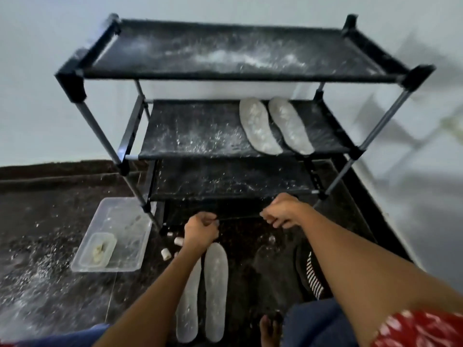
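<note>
1. Grip state. From my remote station I read both hands as curled. The left grip pinches one end of the thin dark bar. The right grip is wrapped round the other end. The bar runs level between them.

2. Location of the bar. It lies at the front of the lowest tier of the shoe rack, just above the floor and below the third shelf.

3. Surface. The floor is dark and speckled. White powder is scattered thickly at the left. The same powder dusts the top shelf and the second shelf.

4. Items on the surfaces.
- Two pale insoles lie side by side on the right of the second shelf.
- Two more floor insoles lie side by side under the left forearm.
- A clear plastic tub stands on the floor just left of the rack, with a smaller container inside it.
- Small white pieces lie between the tub and the left grip.

5. Room. The rack stands against a plain white wall.
</note>
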Available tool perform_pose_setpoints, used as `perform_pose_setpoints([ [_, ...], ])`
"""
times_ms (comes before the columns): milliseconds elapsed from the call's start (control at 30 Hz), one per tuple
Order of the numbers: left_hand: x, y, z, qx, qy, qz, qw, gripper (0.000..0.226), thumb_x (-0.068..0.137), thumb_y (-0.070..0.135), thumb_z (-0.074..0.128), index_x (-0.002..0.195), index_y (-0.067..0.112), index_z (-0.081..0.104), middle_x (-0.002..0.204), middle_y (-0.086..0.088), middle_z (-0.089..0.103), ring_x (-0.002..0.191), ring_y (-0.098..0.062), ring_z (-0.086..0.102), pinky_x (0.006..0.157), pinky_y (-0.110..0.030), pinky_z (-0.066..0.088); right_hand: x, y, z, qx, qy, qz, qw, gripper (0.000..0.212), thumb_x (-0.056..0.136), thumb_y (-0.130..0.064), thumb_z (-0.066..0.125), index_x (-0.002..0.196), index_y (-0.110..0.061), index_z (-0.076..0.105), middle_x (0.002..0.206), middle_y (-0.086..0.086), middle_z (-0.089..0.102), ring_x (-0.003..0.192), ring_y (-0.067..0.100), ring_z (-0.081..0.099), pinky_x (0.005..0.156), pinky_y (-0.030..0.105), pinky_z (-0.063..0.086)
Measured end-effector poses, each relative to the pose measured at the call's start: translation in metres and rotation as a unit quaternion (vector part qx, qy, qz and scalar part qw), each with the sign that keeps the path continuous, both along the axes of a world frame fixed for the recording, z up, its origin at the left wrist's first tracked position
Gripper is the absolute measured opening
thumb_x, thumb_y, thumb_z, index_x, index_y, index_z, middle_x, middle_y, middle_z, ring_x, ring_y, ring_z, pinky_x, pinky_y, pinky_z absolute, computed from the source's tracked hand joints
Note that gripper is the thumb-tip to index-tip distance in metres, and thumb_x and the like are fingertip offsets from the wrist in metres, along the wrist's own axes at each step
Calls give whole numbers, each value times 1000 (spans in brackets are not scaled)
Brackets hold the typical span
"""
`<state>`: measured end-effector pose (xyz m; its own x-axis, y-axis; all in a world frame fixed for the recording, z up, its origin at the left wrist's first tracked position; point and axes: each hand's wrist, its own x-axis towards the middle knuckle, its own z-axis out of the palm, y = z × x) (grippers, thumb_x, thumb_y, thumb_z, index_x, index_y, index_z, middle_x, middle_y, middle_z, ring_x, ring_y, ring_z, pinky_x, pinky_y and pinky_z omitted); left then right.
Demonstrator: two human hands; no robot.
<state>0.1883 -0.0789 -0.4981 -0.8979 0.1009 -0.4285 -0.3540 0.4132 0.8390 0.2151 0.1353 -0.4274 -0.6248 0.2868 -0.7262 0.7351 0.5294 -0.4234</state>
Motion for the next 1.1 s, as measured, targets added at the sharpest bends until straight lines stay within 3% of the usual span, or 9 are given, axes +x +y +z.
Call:
perform_pose_setpoints([
  [100, -22, 38, 58, 37, 89, -29, 995, 17, 82, 3, 59, 74, 17, 64, 76, -2, 71, 60, -10, 68, 72, -38, 60, -11, 23, 57, -26, 52, -32, 998, 21, 77, -32, 67, 66, -14, 69, 68, -1, 72, 53, 9, 65, 49, 19, 45],
  [167, -36, 60, 92, 62, 130, -33, 989, 23, 81, 2, 55, 66, 19, 62, 66, 2, 69, 61, -12, 68, 73, -40, 60, -17, 40, 82, -24, 165, -101, 981, 21, 75, -30, 68, 64, -12, 70, 64, 1, 72, 45, 8, 61, 44, 17, 45],
  [267, -60, 88, 128, 80, 158, -27, 984, 23, 81, 0, 58, 72, 20, 66, 72, 2, 71, 70, -15, 71, 78, -38, 59, -29, 64, 103, -28, 347, -229, 909, 17, 72, -20, 67, 61, -7, 68, 62, 8, 68, 48, 13, 60, 46, 20, 52],
  [333, -75, 105, 140, 76, 161, -15, 984, 19, 80, 0, 61, 76, 17, 68, 75, -2, 71, 77, -19, 71, 81, -37, 58, -40, 79, 106, -27, 387, -271, 881, 13, 72, -13, 66, 61, -6, 66, 65, 12, 66, 56, 20, 62, 58, 29, 58],
  [500, -105, 130, 141, 26, 140, 45, 989, 8, 82, 7, 65, 84, 11, 72, 79, -4, 71, 80, -20, 69, 81, -34, 58, -66, 113, 86, 107, 372, -283, 877, 10, 81, -9, 66, 86, -4, 73, 92, 14, 71, 89, 28, 66, 84, 37, 54],
  [667, -126, 140, 140, 52, 48, 94, 993, 9, 78, 8, 74, 79, 8, 65, 59, -2, 65, 52, -12, 65, 57, -24, 57, -79, 129, 74, 121, 326, -273, 897, 24, 79, -14, 72, 96, 3, 68, 99, 17, 68, 93, 29, 64, 69, 25, 48],
  [833, -140, 146, 145, 118, -53, 43, 991, 19, 79, 0, 73, 93, -5, 61, 77, -16, 66, 63, -21, 66, 44, -29, 57, -87, 138, 71, 80, 289, -252, 920, 23, 78, -9, 69, 94, 6, 65, 95, 22, 67, 85, 32, 66, 78, 40, 56],
  [1000, -146, 155, 147, 61, -72, 11, 995, 34, 71, 2, 80, 95, -2, 58, 74, -15, 63, 55, -21, 63, 34, -27, 50, -98, 140, 74, 23, 244, -243, 939, 13, 81, 3, 61, 94, 5, 61, 89, 18, 61, 62, 24, 57, 51, 26, 53],
  [1100, -148, 164, 147, 4, -53, 6, 999, 39, 65, 6, 85, 95, 1, 60, 72, -10, 65, 56, -17, 62, 40, -27, 51, -101, 138, 73, 49, 233, -216, 947, 6, 77, 5, 66, 78, 2, 60, 80, 18, 61, 58, 21, 54, 59, 30, 51],
])
